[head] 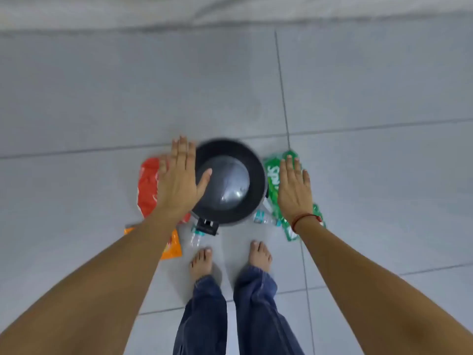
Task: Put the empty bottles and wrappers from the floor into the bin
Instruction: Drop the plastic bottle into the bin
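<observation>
Wrappers, red (pixel 148 187) and orange (pixel 173 245), lie on the floor (pixel 102 98) left of the bin (pixel 230 183). Left hand (pixel 179 181) and right hand (pixel 294 188) hover flat, fingers spread, empty. Clear bottles (pixel 195 235) (pixel 265 218) and green wrappers (pixel 273 175) lie beside the bin.

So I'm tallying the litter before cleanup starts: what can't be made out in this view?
- Red wrapper: its right side is hidden by the left hand.
- Green wrapper: mostly covered by the right hand, print unreadable.
- Orange wrapper: partly behind the left forearm.
- Two clear bottles: blurred, contents unclear.
- Bin: motion-blurred; whether anything is inside is unclear.
</observation>
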Action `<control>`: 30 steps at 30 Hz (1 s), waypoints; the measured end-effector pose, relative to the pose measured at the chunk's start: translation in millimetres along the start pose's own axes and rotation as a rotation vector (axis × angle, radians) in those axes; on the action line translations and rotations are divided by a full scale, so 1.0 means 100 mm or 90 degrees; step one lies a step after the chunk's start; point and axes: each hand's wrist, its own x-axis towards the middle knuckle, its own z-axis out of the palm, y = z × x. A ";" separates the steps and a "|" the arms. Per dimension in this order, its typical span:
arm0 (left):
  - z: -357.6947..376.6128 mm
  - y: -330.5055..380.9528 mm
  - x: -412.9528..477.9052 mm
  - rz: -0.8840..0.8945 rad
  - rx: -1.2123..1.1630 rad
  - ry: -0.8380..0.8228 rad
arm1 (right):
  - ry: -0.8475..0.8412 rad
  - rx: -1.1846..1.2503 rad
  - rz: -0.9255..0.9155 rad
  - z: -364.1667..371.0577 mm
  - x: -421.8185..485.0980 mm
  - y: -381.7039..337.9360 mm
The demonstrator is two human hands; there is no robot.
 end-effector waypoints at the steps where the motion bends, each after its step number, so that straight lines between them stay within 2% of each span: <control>1: 0.15 -0.04 0.04 -0.008 -0.004 0.013 | -0.039 -0.004 0.032 0.21 0.00 0.02; 3: 0.48 -0.14 0.13 -0.023 -0.004 0.034 | -0.089 0.020 0.051 0.71 0.02 0.04; 7: 1.04 -0.26 0.18 -0.015 -0.008 0.046 | -0.227 0.055 0.012 1.64 -0.02 -0.12; 13: 1.25 -0.27 0.26 -0.044 -0.037 0.124 | -0.199 -0.092 -0.029 2.23 0.05 -0.34; 15: 1.23 -0.27 0.25 -0.041 -0.044 0.123 | -0.198 -0.071 -0.023 2.20 0.04 -0.32; 16: 1.22 -0.27 0.24 -0.044 -0.045 0.124 | -0.177 -0.017 0.019 2.13 0.01 -0.30; 17: 1.21 -0.27 0.24 -0.045 -0.041 0.123 | -0.125 0.077 0.104 2.01 -0.03 -0.27; 19: 1.19 -0.25 0.23 -0.047 -0.042 0.106 | 0.043 0.331 0.357 1.68 -0.11 -0.19; 20: 1.17 -0.24 0.23 -0.049 -0.044 0.102 | 0.164 0.436 0.465 1.44 -0.13 -0.14; 21: 1.17 -0.24 0.22 -0.053 -0.042 0.098 | 0.300 0.508 0.508 1.22 -0.13 -0.11; 23: 1.15 -0.23 0.23 -0.062 -0.042 0.093 | 0.530 0.597 0.424 0.74 -0.11 -0.18; 24: 1.15 -0.23 0.23 -0.066 -0.043 0.094 | 0.556 0.642 0.341 0.52 -0.08 -0.30; 25: 1.16 -0.23 0.23 -0.067 -0.046 0.095 | 0.520 0.682 0.268 0.37 -0.04 -0.43; 27: 1.17 -0.23 0.24 -0.064 -0.048 0.094 | 0.343 0.711 0.151 0.24 0.07 -0.73; 29: 1.18 -0.24 0.24 -0.061 -0.051 0.100 | 0.126 0.627 0.058 0.23 0.22 -0.96; 30: 1.19 -0.25 0.24 -0.061 -0.054 0.102 | 0.088 0.552 0.013 0.25 0.29 -0.98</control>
